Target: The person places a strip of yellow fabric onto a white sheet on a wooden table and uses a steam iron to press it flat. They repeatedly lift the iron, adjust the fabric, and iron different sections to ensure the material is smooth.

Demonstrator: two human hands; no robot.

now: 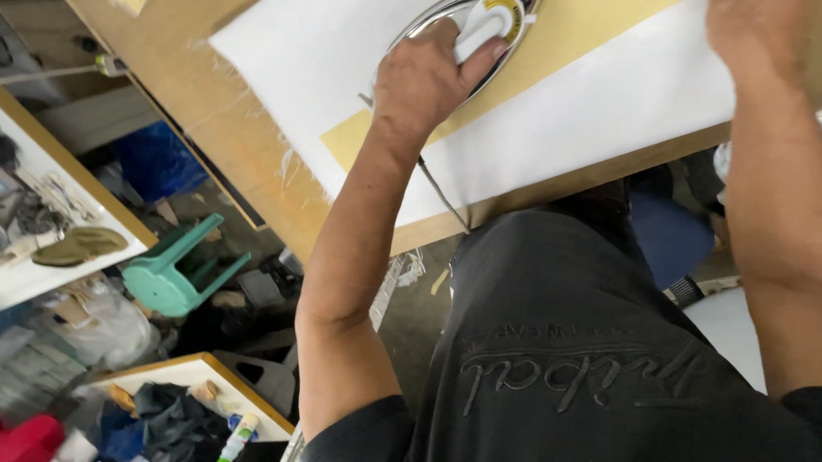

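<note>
iron [476,20] on cloth [600,112] on table [241,146], stool [177,269] on floor at left

One camera only, worn on my head. It looks steeply down past my chest and both forearms, tilted so the worktop [240,128] runs slantwise across the top of the picture. It sits close: my arms fill much of the view. Left of the worktop's near edge it takes in the floor [415,314] below.

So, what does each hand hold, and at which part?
The left hand grips the iron by its white top handle. The right hand holds nothing; it presses on the white fabric near the table's far side.
</note>
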